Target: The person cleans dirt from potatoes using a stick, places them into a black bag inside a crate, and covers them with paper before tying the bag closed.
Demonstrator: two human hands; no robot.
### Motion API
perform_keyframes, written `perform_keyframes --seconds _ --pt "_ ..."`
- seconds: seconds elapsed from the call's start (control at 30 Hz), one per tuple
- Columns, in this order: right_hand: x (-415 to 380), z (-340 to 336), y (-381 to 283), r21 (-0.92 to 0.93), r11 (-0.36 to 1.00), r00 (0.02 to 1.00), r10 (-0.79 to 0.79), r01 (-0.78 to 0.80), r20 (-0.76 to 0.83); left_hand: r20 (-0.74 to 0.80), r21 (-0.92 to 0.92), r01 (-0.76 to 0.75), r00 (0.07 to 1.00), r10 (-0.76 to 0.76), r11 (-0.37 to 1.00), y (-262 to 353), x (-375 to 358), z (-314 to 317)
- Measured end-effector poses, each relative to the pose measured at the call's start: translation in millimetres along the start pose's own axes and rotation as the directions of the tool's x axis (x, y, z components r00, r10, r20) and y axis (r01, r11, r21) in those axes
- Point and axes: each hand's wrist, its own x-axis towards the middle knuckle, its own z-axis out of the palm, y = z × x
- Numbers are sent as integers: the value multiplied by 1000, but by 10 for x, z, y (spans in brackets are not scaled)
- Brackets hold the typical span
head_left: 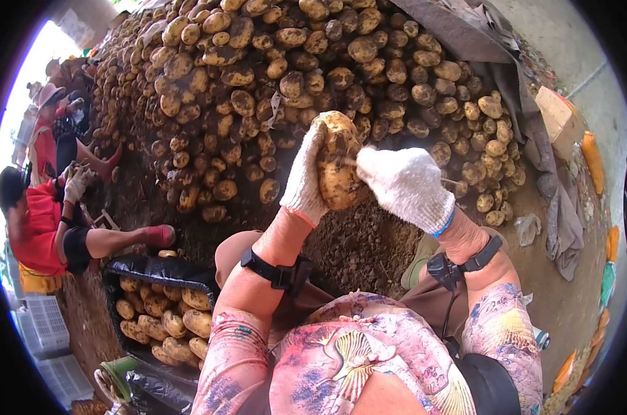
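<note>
A large, knobbly potato (337, 181) with dark soil patches is gripped upright in my left hand (305, 176), which wears a white knit glove. The gloved fingers wrap its left side, and its narrower upper part rises beside them. At the potato's right side, my right hand (407, 185), also gloved, is closed around a thin stick-like tool (454, 182). One end of this tool sticks out past the little-finger side, and the other points at the potato's surface. Most of the tool is hidden inside the fist.
A big heap of soil-covered potatoes (244, 76) spreads ahead. Left of my legs stands a crate lined with black plastic (113, 266), holding potatoes. Two people (40, 221) sit at the left by the heap. Grey cloth (528, 117) edges the heap's right side.
</note>
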Motion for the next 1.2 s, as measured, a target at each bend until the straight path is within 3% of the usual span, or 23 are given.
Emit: perform_keyframes --seconds 0.07,0.17,0.2,0.3,0.37,0.43,0.47,0.57,0.6,0.63,0.67,0.73,0.87,0.97,1.0,1.1,1.2 --pt "-23 32 -11 25 998 997 -59 58 55 -42 182 -5 999 12 983 -8 -3 -6" --pt "-4 100 179 187 974 982 149 -126 -114 -11 84 61 998 -61 995 25 0 1" --pt "-41 119 196 163 975 969 177 -149 -173 26 -4 75 997 -75 997 12 -86 30" --pt "-41 117 204 38 989 965 147 -142 -219 35 54 56 998 -58 997 18 -133 164" --pt "-53 25 126 -59 992 991 103 -108 -80 0 74 31 1000 -31 997 -22 -123 107" --pt "-91 11 33 -43 997 998 57 -57 -4 57 25 86 995 -87 996 -24 -74 34" --pt "-102 14 -6 -25 1000 998 12 -10 65 -52 118 47 998 -41 992 -60 -85 18" --pt "-55 7 39 -16 1000 997 -6 7 79 -58 260 -11 998 28 966 -48 -18 16" --pt "-47 -7 69 28 999 996 18 -21 85 -79 230 34 997 -16 973 -20 -14 24" --pt "-36 32 147 137 990 998 39 -33 -44 -97 196 75 994 -57 978 2 -3 44" --pt "-18 35 196 283 947 981 177 -149 -75 -96 143 46 995 -32 989 12 9 73" --pt "-9 90 337 131 981 969 164 -141 -186 -23 54 40 999 -38 998 54 -26 105" --pt "-25 92 202 85 994 994 75 -68 -74 30 -9 73 997 -73 997 69 -10 79" --pt "-65 63 135 142 990 1000 -12 9 25 -51 53 66 997 -64 996 14 48 -32" --pt "-70 58 169 215 977 1000 -5 2 13 -53 58 68 996 -65 996 26 53 -24" --pt "-44 67 252 414 886 974 225 -209 9 9 -84 9 1000 -8 996 58 74 -30" --pt "-70 100 194 372 911 971 222 -177 -83 21 -158 1 1000 2 987 85 97 -76"
